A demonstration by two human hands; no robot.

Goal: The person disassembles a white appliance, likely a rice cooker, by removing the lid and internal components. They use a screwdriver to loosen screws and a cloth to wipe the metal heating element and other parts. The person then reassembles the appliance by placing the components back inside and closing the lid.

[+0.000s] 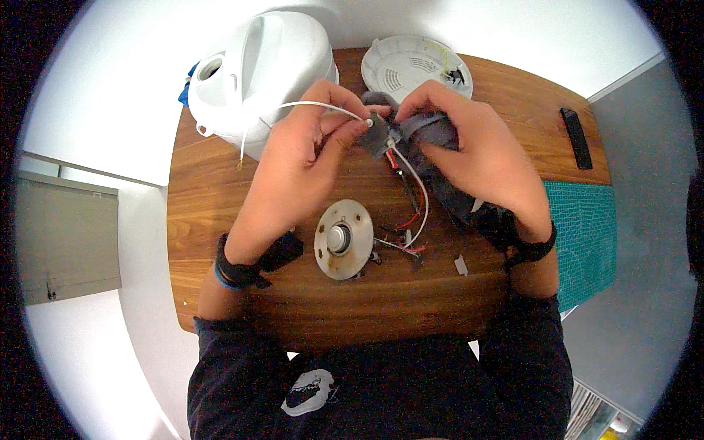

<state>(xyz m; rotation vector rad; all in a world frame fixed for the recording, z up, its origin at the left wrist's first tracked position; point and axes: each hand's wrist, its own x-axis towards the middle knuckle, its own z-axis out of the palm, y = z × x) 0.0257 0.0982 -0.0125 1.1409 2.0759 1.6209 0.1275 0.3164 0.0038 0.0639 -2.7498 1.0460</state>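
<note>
Above the middle of the table, my left hand (312, 143) pinches the edge of a small dark grey piece (377, 136) with white wires attached. A white wire (304, 103) loops from it over the back of that hand and hangs down with a metal end. My right hand (477, 139) is closed on a dark grey cloth (431, 132), held against the small piece's right side. Another white wire (424, 194) runs from the piece down to the table. There a round metal heating plate (343, 240) with a raised centre lies beside thin red and white wires.
A large white appliance body (293, 55) stands at the back left. Behind my hands lies a round white vented cover (416, 70). A black remote-like object (576, 139) and a green cutting mat (583, 238) are at the right. One small white piece (460, 265) sits near the front.
</note>
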